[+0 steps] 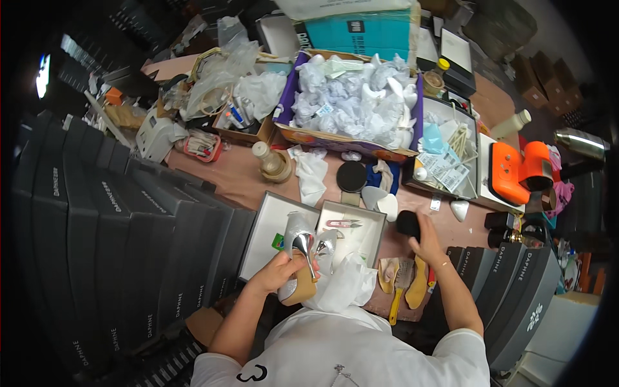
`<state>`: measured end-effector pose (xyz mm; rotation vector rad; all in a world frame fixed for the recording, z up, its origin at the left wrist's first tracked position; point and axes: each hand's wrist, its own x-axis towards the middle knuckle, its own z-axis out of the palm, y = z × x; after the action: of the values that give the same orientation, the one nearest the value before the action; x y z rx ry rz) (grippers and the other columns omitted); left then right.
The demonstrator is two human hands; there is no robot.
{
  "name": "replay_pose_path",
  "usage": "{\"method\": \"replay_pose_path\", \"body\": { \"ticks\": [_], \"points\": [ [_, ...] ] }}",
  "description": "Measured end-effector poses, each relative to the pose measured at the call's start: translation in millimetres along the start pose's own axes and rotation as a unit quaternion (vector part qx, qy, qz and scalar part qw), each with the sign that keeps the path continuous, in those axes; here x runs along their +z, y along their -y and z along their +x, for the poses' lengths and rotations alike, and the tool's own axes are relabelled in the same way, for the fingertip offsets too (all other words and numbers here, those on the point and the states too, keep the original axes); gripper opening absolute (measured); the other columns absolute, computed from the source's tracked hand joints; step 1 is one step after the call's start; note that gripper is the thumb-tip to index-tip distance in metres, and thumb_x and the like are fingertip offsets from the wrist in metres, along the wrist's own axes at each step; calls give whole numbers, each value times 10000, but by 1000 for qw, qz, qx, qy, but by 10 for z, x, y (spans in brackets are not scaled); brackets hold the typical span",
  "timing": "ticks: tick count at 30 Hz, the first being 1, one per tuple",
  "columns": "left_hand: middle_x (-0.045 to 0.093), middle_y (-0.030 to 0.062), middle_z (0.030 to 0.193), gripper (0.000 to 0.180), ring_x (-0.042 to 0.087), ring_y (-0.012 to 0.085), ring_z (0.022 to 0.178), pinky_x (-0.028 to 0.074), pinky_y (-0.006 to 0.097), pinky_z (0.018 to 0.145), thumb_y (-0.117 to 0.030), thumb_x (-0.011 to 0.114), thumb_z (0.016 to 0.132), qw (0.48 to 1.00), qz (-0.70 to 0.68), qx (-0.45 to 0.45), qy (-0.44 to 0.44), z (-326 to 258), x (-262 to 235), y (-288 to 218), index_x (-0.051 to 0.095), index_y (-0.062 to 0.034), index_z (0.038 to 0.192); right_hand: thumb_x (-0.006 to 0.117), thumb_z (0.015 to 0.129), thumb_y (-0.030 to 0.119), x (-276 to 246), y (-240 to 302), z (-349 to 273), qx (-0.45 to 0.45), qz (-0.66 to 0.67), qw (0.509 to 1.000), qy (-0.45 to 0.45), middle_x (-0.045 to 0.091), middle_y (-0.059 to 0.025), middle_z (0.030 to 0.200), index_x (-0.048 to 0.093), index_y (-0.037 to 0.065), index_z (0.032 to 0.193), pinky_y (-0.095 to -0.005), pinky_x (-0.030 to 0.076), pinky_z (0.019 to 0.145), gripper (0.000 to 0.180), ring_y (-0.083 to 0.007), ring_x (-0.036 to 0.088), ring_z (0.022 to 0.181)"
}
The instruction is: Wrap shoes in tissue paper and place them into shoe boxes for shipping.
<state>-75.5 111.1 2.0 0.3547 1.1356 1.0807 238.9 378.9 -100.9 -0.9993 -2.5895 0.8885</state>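
Note:
My left hand [276, 273] is closed around a silver high-heeled shoe [302, 241], with its shiny heel pointing toward me and its beige strip low beside my wrist. Just right of it, another silver shoe [325, 244] lies partly wrapped over the open box. At the right, my right hand [427, 241] grips a round black pad [408, 223] between thumb and fingers; the far fingers are partly hidden. White tissue paper [347, 284] is bunched in front of my body. Small pink-handled thread snips [343, 224] lie in the open white box [380, 235].
Stacked dark shoeboxes [142, 258] wall off the left; more dark boxes [516, 284] stand right. A purple-edged carton [284, 103] of wrapped white bundles is at the back. Near my right arm lie a yellow-handled brush [395, 306] and an orange device [506, 171] farther out.

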Motion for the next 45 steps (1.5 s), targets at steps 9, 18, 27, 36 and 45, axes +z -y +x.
{"method": "replay_pose_path", "body": {
  "ticks": [9,18,27,36,45],
  "points": [
    [632,141,960,323,664,277,898,529,372,793,-184,444,956,995,-89,19,47,-73,92,-111,529,71,1135,649,744,112,500,1050,1629,-189,-156,968,-44,501,-139,1261,539,113,1263,-408,398,876,530,-291,497,1089],
    [640,97,936,251,662,229,875,527,352,787,-69,605,880,999,-20,24,-33,-291,-86,102,557,20,1110,545,786,12,13,2231,878,-252,190,949,-1,532,-142,974,587,74,1226,-352,460,782,447,-293,548,861],
    [618,35,807,118,637,137,765,533,293,718,-54,643,872,997,23,66,12,-462,201,63,602,-7,972,600,713,47,-3,2250,-232,-233,65,966,-90,522,-59,865,638,106,1164,-338,429,655,456,-234,521,761],
    [646,61,813,156,664,173,757,543,316,705,-48,693,829,995,32,85,51,-642,280,87,617,-24,963,613,751,27,101,1954,-541,-172,-25,985,13,535,-101,959,639,85,1153,-346,452,747,406,-261,550,815],
    [648,50,909,203,646,146,833,555,317,741,8,669,835,992,51,96,66,-532,466,283,621,-30,1029,654,781,101,-170,2781,-393,-4,422,906,33,472,-102,1217,444,53,1356,-299,418,913,614,-195,505,1074]
  ]
}}
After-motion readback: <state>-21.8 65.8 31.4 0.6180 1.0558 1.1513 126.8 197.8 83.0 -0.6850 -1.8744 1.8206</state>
